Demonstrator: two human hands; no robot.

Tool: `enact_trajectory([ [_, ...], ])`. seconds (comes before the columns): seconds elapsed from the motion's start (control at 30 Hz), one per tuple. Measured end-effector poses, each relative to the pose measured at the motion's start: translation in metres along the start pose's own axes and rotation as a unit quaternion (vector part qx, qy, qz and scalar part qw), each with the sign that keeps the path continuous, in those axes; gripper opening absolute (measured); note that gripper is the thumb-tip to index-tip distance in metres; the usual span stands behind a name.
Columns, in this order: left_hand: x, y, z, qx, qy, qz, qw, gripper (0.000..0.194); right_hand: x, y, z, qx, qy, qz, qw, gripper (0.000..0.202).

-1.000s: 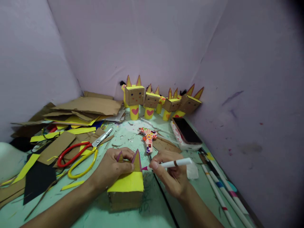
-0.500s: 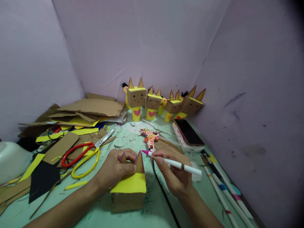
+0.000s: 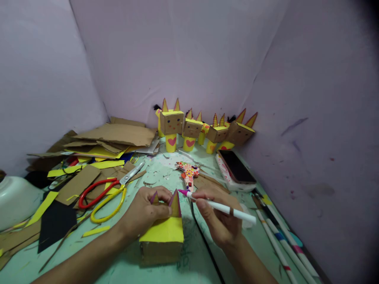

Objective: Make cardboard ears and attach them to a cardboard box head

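Note:
In front of me stands a small cardboard box (image 3: 161,252) with a yellow paper top. Two pointed cardboard ears (image 3: 175,206) edged in purple rise from its far side. My left hand (image 3: 148,207) is closed around the ears, thumb on the near face of the right one. Between the fingers of my right hand (image 3: 220,213) is a white marker (image 3: 227,211) with a magenta tip. That tip is at the peak of the right ear; whether it touches cannot be told. Just beyond lies a flower-patterned glue gun (image 3: 188,173) with a black cord.
Scissors (image 3: 121,185) with red and yellow handles lie left among paper scraps and a cardboard pile (image 3: 118,134). Several box-headed figures (image 3: 171,124) stand by the back wall. A phone (image 3: 237,165) rests on a white case at right, with several markers (image 3: 280,236) nearer me.
The whole view has shifted slightly. The marker tip stays by the right ear's peak, and both hands keep their holds.

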State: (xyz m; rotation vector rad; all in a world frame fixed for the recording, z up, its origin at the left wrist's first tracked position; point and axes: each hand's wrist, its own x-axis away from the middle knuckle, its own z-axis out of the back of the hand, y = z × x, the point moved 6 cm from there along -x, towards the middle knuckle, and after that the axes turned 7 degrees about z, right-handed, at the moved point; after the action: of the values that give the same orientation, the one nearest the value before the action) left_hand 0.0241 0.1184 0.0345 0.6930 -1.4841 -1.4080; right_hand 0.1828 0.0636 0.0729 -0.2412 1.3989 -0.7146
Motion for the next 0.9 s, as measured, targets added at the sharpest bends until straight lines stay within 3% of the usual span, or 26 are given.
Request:
enact_trajectory([
  [0.27, -0.0007, 0.0023, 0.0002, -0.007, 0.007, 0.003, 1.0, 0.009, 0.0013, 0.0025, 0.0, -0.005, -0.016, -0.034, 0.999, 0.014],
  [0.4, -0.0009, 0.0007, 0.0005, -0.002, 0.003, -0.004, 1.0, 0.011, -0.0002, 0.0016, 0.0001, -0.001, -0.007, -0.019, 1.0, 0.012],
  [0.7, -0.0017, -0.0006, 0.0021, -0.02, 0.012, -0.03, 0.999, 0.007, -0.0033, -0.0026, -0.0053, -0.022, -0.05, -0.036, 0.998, 0.022],
  [0.9, -0.0021, -0.0007, 0.0014, -0.008, 0.008, -0.011, 1.0, 0.006, -0.0032, -0.0011, -0.0037, 0.007, -0.044, -0.027, 0.999, 0.017],
])
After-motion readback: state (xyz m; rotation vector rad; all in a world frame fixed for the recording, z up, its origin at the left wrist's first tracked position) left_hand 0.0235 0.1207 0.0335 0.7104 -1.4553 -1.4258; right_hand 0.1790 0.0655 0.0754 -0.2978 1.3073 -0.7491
